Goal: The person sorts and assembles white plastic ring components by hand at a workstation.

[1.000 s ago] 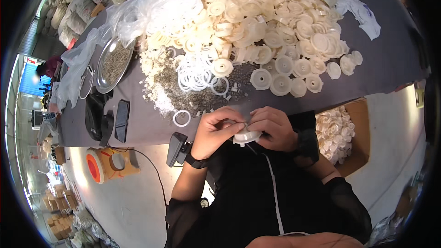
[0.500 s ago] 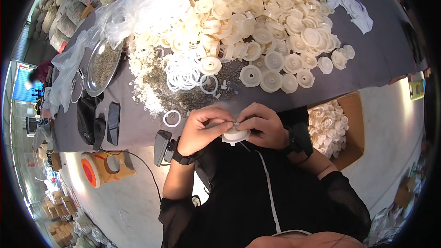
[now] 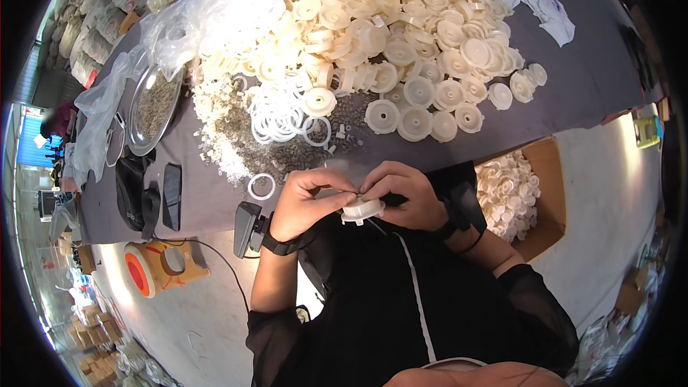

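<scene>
Just off the table's front edge, in front of my body, both hands meet at one white round plastic cap (image 3: 362, 211) with small tabs on its rim. My left hand (image 3: 309, 204) pinches it from the left with thumb and index finger. From the right, the thumb and index of my right hand (image 3: 403, 195) close on its top. Whatever small part sits between the fingertips is mostly hidden. Beyond the hands lie a cluster of white rings (image 3: 276, 116), a single ring (image 3: 261, 186) and a scatter of tiny clear and grey pieces (image 3: 229, 145).
A large heap of cream caps (image 3: 401, 29) covers the far table. On the left are a metal tray of small grains (image 3: 154, 111), a phone (image 3: 172, 197) and a black pouch (image 3: 132, 190). A cardboard box of caps (image 3: 548, 201) stands right; a yellow-orange container (image 3: 168, 269) sits on the floor.
The view has shifted slightly, so the table's contents appear a little further left. Both hands stay at the cap, with their fingertips barely changed.
</scene>
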Tool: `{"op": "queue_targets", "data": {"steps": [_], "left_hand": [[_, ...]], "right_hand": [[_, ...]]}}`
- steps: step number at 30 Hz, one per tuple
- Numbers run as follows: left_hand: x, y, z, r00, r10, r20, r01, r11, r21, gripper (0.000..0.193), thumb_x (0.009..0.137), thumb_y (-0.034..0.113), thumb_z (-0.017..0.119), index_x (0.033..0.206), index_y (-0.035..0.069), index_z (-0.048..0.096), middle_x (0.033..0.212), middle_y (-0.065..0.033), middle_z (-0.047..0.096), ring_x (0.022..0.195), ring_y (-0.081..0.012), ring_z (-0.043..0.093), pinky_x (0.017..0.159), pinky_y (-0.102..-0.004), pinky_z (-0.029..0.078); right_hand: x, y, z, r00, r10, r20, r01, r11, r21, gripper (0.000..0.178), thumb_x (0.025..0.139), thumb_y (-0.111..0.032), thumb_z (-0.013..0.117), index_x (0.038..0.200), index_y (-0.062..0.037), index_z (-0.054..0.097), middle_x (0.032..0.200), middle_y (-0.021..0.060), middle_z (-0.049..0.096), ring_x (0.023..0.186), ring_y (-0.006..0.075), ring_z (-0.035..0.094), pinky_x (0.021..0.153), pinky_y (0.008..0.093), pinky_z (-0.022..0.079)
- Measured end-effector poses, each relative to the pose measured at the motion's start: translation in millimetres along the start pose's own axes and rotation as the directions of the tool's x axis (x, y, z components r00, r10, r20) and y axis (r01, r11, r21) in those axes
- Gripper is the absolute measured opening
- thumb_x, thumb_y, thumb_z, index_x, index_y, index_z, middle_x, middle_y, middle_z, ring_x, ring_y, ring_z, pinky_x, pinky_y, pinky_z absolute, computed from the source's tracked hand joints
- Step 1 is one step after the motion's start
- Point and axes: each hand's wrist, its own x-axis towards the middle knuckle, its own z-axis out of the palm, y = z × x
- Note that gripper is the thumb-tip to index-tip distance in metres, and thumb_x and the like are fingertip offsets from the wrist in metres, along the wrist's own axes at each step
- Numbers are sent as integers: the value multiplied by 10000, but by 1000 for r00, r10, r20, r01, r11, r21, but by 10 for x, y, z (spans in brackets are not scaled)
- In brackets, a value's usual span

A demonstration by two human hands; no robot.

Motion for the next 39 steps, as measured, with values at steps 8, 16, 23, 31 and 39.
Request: {"op": "queue_targets", "data": {"steps": [8, 16, 23, 31, 39], "left_hand": [[-16, 27, 79, 991, 132, 21, -134, 977, 166, 130, 790, 41, 611, 874, -46, 657, 858, -133, 640, 793, -188, 603, 704, -276, 454], [-107, -132, 228, 981, 190, -39, -176, 955, 237, 492, 792, 315, 617, 1072, -85, 551, 1031, -153, 548, 910, -195, 530, 814, -289, 405], [-80, -146, 276, 992, 59, -115, -38, 984, 172, 357, 749, 234, 696, 909, -74, 611, 914, -141, 575, 855, -172, 534, 762, -276, 413], [-98, -409, 464, 878, 360, -316, -310, 930, 199, 273, 763, 158, 668, 932, -37, 579, 920, -151, 567, 852, -213, 549, 792, -306, 420], [-16, -362, 579, 872, 334, -358, -281, 940, 193, 221, 734, -78, 595, 938, -15, 537, 931, -96, 525, 821, -150, 512, 771, -255, 411]], "right_hand": [[-87, 14, -32, 992, 77, -104, -77, 997, 4, 193, 663, -26, 710, 824, -43, 605, 894, 90, 589, 803, 228, 590, 709, 304, 472], [-137, 59, 25, 986, 48, -163, -44, 999, 24, 203, 657, -139, 715, 752, -46, 562, 775, 90, 559, 748, 277, 564, 649, 342, 450], [-232, 52, -40, 982, 71, -174, -84, 994, -65, 163, 676, -103, 707, 765, -51, 581, 756, 59, 557, 690, 224, 559, 600, 312, 447], [-247, 54, -26, 960, 202, -196, -187, 978, 91, 183, 702, -114, 714, 801, -33, 583, 790, 52, 582, 724, 172, 577, 666, 269, 463], [-255, 106, -28, 940, 299, -165, -254, 935, 246, 201, 747, -130, 701, 856, -30, 565, 840, 29, 569, 786, 110, 547, 700, 247, 441]]}}
